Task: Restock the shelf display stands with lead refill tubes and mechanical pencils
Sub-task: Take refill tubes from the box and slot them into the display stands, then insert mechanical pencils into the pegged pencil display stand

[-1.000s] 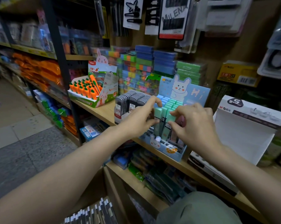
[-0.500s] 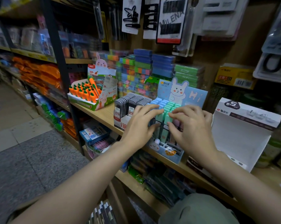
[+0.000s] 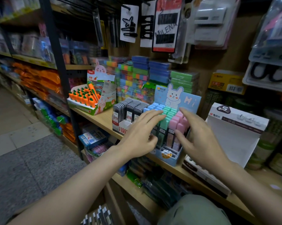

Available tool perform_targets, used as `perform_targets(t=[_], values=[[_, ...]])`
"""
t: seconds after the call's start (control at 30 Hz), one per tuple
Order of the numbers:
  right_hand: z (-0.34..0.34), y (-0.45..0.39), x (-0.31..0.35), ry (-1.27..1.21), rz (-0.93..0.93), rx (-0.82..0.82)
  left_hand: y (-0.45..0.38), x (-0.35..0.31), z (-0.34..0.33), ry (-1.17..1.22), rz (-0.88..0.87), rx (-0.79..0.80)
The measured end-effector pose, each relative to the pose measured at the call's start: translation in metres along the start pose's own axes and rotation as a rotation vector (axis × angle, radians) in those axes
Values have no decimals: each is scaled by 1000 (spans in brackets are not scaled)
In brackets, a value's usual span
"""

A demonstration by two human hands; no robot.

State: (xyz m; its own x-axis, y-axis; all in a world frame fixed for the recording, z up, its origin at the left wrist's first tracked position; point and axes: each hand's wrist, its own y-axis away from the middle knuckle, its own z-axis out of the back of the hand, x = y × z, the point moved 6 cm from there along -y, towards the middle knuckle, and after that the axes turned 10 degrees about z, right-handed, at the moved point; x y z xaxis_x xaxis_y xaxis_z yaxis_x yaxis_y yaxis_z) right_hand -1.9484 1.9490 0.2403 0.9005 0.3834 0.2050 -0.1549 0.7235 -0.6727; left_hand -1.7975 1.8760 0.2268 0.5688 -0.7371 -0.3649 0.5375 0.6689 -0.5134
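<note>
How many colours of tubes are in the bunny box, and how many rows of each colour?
Blue tubes: 2 rows
Green tubes: 2 rows
Pink tubes: 2 rows
Total: 3 colours, 6 rows in the bunny box.

Bare forearms (image 3: 81,184), sleeveless; trousers (image 3: 193,211) (grey-green).

We count: two hands (image 3: 140,137) (image 3: 200,140); three cap colours in rabbit display stand (image 3: 167,157) — blue, green, pink; three dark refill rows (image 3: 130,109); one white box (image 3: 237,135).

A single head-worn view looks forward and down, close over a wooden shelf (image 3: 103,118) of stationery.
</note>
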Motion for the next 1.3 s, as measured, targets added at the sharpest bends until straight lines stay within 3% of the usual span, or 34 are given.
perform_targets(t=[0.07, 0.27, 0.37, 0.53, 0.73, 0.83, 0.93, 1.0, 1.1, 1.2, 1.3], values=[[9, 5, -6, 1, -2, -26, -2, -5, -1, 4, -11, 31], [-2, 19, -8, 176, 51, 192, -14, -16, -5, -70, 34, 97], [-2, 22, -7, 233, 57, 215, -16, -17, -6, -122, 42, 125], [5, 8, -11, 107, 32, 165, -23, -21, -4, -61, 53, 136], [-2, 2, -13, 96, 38, 254, -40, -32, -12, -191, 13, 242], [4, 7, -13, 29, -38, 183, -37, -29, 0, -63, 36, 164], [16, 9, 9, -61, -1, 23, -11, -11, 25, 181, 93, -62], [9, 9, 42, -140, 97, 11, 28, 16, 37, 284, 171, -238], [-51, 14, 94, -246, 198, 270, 114, 76, 27, 307, 420, -361], [-148, 34, 139, -302, 206, 671, 215, 136, -8, 317, 838, -329], [-239, 74, 161, -361, 61, 953, 318, 181, -49, 333, 1323, -337]])
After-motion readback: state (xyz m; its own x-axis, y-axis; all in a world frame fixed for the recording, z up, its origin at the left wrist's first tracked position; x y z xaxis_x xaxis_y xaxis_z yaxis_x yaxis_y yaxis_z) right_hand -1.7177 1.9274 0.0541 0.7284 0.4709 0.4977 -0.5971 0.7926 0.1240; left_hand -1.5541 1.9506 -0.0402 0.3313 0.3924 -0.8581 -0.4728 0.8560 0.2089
